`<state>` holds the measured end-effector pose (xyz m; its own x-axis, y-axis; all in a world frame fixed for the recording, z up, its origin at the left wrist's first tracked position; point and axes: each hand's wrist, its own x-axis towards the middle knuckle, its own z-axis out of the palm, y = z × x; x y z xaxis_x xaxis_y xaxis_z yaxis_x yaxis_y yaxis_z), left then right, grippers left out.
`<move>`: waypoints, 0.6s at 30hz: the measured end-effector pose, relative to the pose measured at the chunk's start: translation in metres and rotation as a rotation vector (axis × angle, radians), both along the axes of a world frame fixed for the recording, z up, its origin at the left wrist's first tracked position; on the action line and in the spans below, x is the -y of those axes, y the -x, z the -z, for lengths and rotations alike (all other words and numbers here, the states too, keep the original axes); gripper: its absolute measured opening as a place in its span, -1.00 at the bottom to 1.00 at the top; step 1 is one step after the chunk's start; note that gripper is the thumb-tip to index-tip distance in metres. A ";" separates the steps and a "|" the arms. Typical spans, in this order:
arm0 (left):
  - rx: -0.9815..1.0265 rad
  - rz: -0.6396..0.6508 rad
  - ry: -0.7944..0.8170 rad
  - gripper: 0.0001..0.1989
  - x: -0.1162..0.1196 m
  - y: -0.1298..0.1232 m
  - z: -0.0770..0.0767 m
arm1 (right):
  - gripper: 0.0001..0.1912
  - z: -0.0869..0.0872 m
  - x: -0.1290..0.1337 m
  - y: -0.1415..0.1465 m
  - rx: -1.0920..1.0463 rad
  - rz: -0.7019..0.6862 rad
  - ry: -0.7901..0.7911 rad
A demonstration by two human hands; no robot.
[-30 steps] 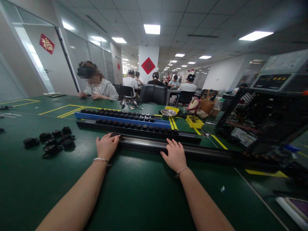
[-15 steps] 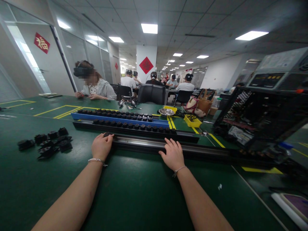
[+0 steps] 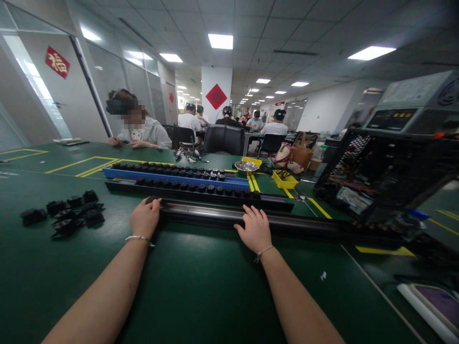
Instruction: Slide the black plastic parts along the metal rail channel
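A long black rail (image 3: 208,214) lies across the green table in front of me. At its left end my left hand (image 3: 144,217) is closed on a small black part (image 3: 152,199), mostly hidden by the fingers. My right hand (image 3: 254,227) rests on the rail near its middle, fingers spread. Behind it lie another black rail (image 3: 274,203) and a blue rail (image 3: 172,177), both bearing rows of small black parts. A loose pile of black parts (image 3: 68,223) sits to the left of my left hand.
An open computer case (image 3: 373,177) stands at the right, and a phone-like device (image 3: 430,306) lies front right. Yellow trays (image 3: 284,180) and a metal bowl (image 3: 246,166) are behind the rails. Across the table at the left sits a person (image 3: 143,131).
My left hand has shifted slightly left with the small part at the rail's end. My right hand stays on the rail. The whole view has moved a little.
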<state>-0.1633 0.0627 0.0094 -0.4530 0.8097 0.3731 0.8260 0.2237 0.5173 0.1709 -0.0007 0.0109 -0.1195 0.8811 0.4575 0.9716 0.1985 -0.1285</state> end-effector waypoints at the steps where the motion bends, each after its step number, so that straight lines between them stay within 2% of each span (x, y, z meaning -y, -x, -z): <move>1: 0.006 -0.006 0.008 -0.61 0.000 0.001 0.000 | -0.75 0.000 0.000 0.000 -0.001 0.000 0.000; 10: -0.002 -0.025 0.032 -0.59 0.001 0.002 -0.006 | -0.74 0.000 0.000 0.000 -0.007 -0.001 0.003; 18: 0.028 -0.006 -0.011 -0.53 -0.007 0.019 -0.002 | -0.74 -0.002 0.002 0.000 -0.019 -0.008 0.013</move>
<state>-0.1827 0.0695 0.0114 -0.4680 0.8031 0.3687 0.8099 0.2228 0.5426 0.1710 -0.0024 0.0129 -0.1179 0.8861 0.4483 0.9673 0.2046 -0.1499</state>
